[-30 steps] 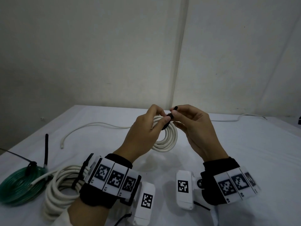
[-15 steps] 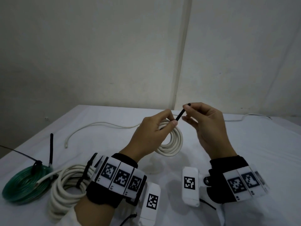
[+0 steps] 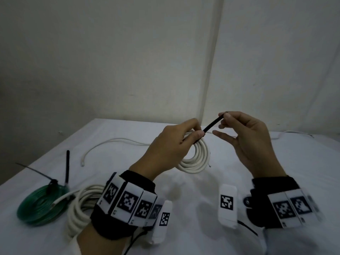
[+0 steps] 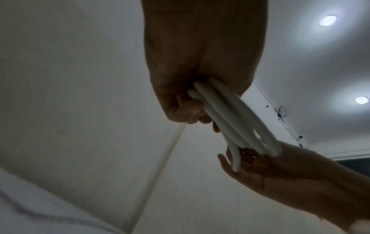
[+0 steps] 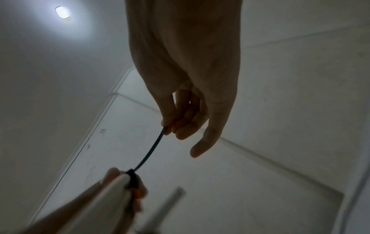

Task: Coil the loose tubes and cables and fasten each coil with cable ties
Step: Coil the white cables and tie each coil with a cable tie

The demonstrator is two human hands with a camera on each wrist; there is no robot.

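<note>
- A white cable coil (image 3: 196, 159) hangs from the left hand (image 3: 171, 146), bound by a black cable tie (image 3: 211, 125) whose tail the right hand (image 3: 246, 137) pinches.
- Left of that coil, on the white tablecloth (image 3: 294, 172), lies a translucent green tube coil (image 3: 41, 205) with a black tie.
- Beside the green coil sits a larger off-white cable coil (image 3: 81, 208).
- Black wristbands (image 3: 117, 227) carry white tiles printed with black-and-white square-code patterns.
- Behind the table, the wall (image 3: 110, 61) is plain off-white.
</note>
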